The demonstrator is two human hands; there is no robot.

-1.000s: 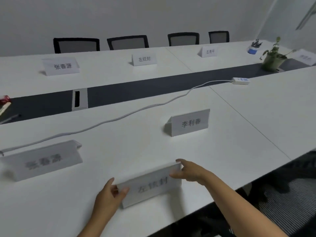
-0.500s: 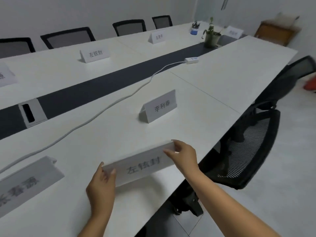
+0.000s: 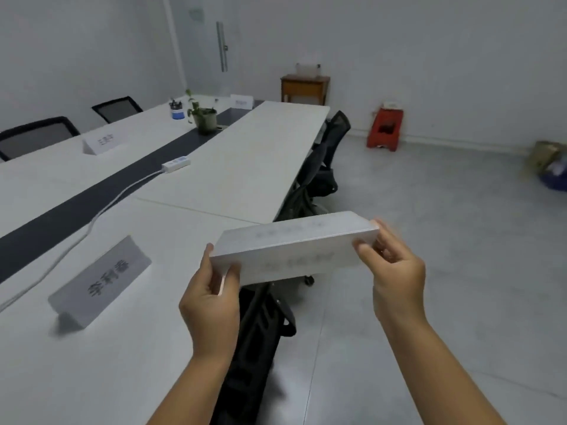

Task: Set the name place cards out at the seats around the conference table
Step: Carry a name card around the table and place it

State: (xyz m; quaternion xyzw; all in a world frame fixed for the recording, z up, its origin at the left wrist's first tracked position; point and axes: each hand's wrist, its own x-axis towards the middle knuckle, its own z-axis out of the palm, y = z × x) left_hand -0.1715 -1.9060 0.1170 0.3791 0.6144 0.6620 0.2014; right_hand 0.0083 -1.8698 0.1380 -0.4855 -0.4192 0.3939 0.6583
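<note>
Taking the power strip (image 3: 176, 163) as landmark: the white desk (image 3: 251, 161) panel to its right lies bare as far as the edge, open to a hand. Nearer than the strip, its cable (image 3: 101, 210) trails across the surface and a standing place card (image 3: 101, 280) blocks the near panel. Beyond it stand a potted plant (image 3: 204, 118), a pen cup (image 3: 175, 110) and another card (image 3: 102, 142). Black chairs (image 3: 319, 167) crowd the desk's right edge.

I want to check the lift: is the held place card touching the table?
Apart. The head view shows the place card held by both ends in the air, beyond the table edge.
</note>
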